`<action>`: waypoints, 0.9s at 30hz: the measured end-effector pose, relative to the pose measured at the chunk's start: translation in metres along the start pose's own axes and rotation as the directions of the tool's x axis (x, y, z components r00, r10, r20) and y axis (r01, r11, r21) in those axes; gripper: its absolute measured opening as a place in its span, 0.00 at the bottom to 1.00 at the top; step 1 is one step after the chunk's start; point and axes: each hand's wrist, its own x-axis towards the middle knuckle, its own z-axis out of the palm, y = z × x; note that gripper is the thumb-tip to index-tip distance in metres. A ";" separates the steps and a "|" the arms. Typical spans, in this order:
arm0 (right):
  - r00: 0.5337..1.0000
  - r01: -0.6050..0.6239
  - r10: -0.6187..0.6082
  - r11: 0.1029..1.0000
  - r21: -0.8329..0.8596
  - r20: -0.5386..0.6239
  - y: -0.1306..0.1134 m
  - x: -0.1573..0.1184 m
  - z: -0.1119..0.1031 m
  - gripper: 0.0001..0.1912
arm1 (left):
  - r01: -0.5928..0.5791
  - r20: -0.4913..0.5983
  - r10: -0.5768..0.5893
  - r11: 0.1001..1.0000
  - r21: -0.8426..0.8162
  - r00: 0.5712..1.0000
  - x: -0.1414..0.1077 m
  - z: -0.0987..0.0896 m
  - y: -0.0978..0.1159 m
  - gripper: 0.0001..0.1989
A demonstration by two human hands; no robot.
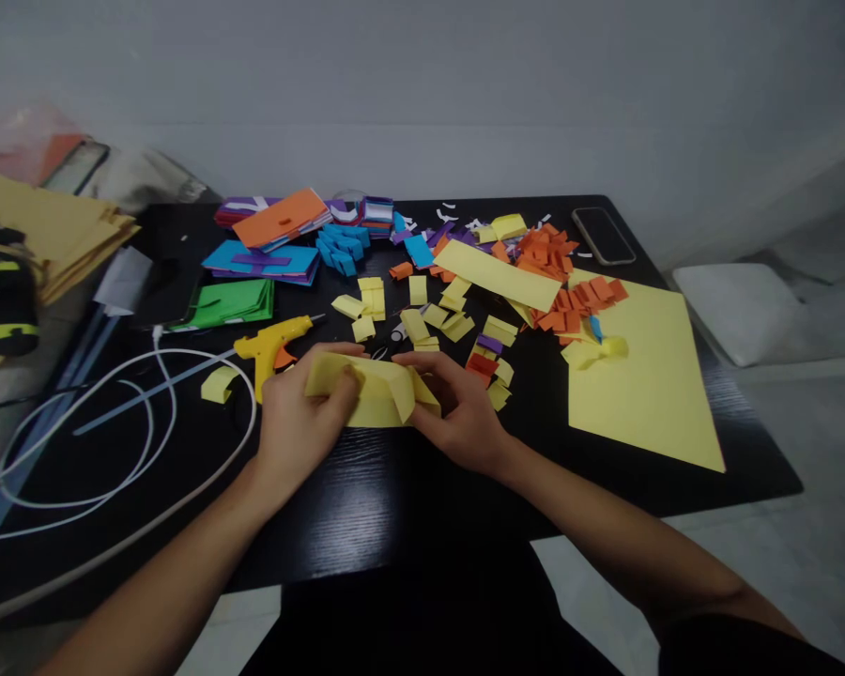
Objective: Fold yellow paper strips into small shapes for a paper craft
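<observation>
Between my two hands is a folded piece of yellow paper (pixel 376 394), held a little above the front part of the black table. My left hand (pixel 299 408) grips its left end, with the thumb pressed on the near face. The fingers of my right hand (pixel 461 408) close on its right end, where a flap sticks out. Small folded yellow paper pieces (pixel 415 326) lie just beyond my hands. A pair of scissors (pixel 387 345) is partly hidden behind the paper. Left of my left hand lies a yellow glue gun (pixel 271 345).
Yellow sheets (pixel 640 394) lie at the right, near a phone (pixel 604 235). Orange folded pieces (pixel 545 253) and a long yellow strip (pixel 497 274) are behind. Stacked paper wallets (pixel 260 258) sit back left. A white cable (pixel 173 394) loops across the left side of the table (pixel 422 507).
</observation>
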 end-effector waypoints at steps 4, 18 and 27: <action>1.000 -0.021 0.021 1.000 -0.008 0.005 -0.002 0.000 0.000 0.23 | -0.030 -0.014 0.029 0.999 -0.030 0.999 0.000 0.000 0.002 0.10; 0.980 -0.183 0.194 0.964 0.191 -0.044 -0.003 0.013 -0.013 0.20 | 0.086 0.185 -0.030 0.949 -0.303 0.982 0.012 -0.006 0.007 0.12; 0.957 -0.279 0.291 0.897 0.342 0.018 -0.006 0.014 -0.016 0.20 | 0.305 0.370 -0.114 0.803 -0.513 0.922 0.012 -0.008 0.008 0.14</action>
